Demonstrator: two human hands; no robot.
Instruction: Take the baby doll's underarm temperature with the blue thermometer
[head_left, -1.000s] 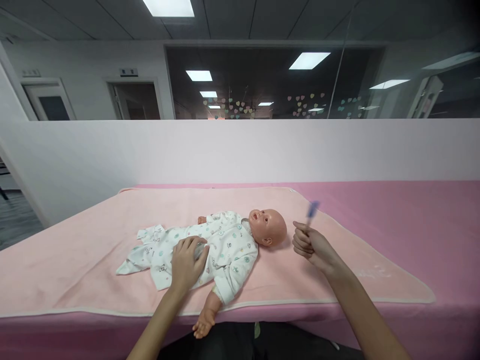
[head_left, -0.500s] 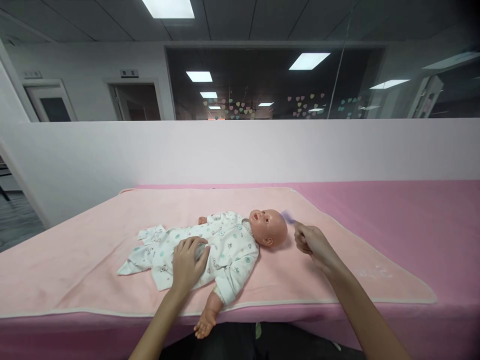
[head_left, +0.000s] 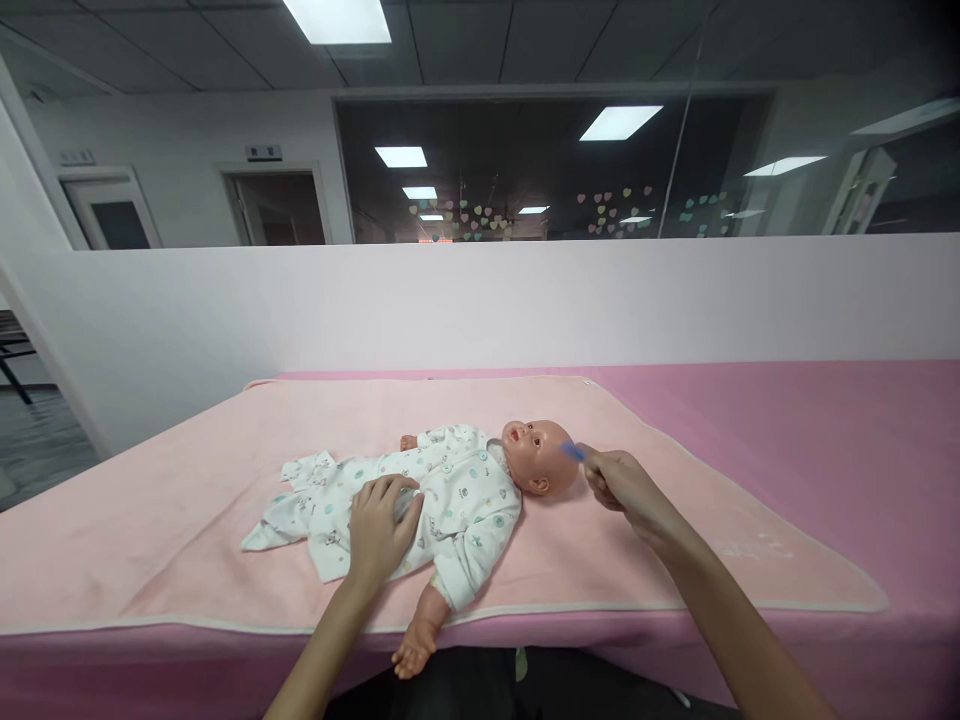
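Note:
A bald baby doll (head_left: 540, 455) lies on its back on a peach blanket (head_left: 622, 560), its head to the right. It wears a white printed sleepsuit (head_left: 465, 510). My left hand (head_left: 381, 525) rests flat on the doll's belly, fingers spread and thumb apart. Beside the crown of the doll's head, my right hand (head_left: 622, 485) is closed round the handle of a small blue-purple brush (head_left: 573, 451). Motion blurs the brush, so its bristles or teeth do not show. Its tip overlaps the top of the head.
Under the blanket a pink cover (head_left: 825, 450) spreads over the table. One doll hand (head_left: 415, 650) hangs past the front edge. A low white wall (head_left: 525, 305) borders the back, with glass above it.
My right hand has moved slightly left and down, bringing the brush from beside the crown onto the doll's head. My left hand stays on the belly.

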